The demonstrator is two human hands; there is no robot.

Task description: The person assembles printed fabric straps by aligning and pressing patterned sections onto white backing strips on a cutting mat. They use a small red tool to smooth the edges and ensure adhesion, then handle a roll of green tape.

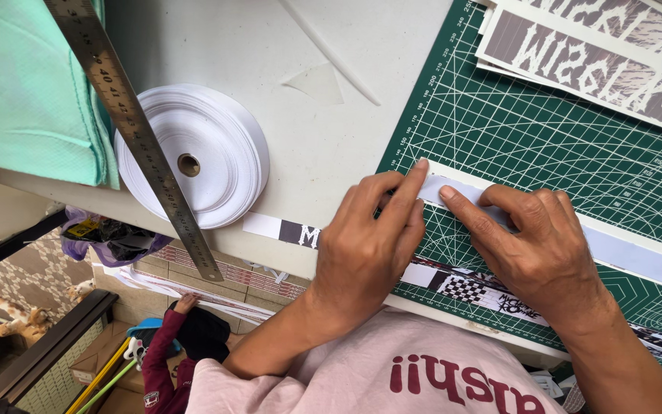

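My left hand [369, 245] and my right hand [534, 249] press side by side on a pale blue-grey strip [637, 257] lying across the green cutting mat [530, 130]. The index fingertips of both hands rest on the strip's left end, almost touching each other. Under my hands a long printed black-and-white band [293, 231] runs along the mat's near edge and out over the white table. Both hands lie flat with fingers spread, gripping nothing.
A white tape roll [201, 157] sits on the table [323, 146] left of the mat, with a steel ruler [128, 123] lying across it. Green fabric [24, 84] fills the far left. Printed strips [599, 57] lie at the mat's top right. A person crouches below the table edge [185, 337].
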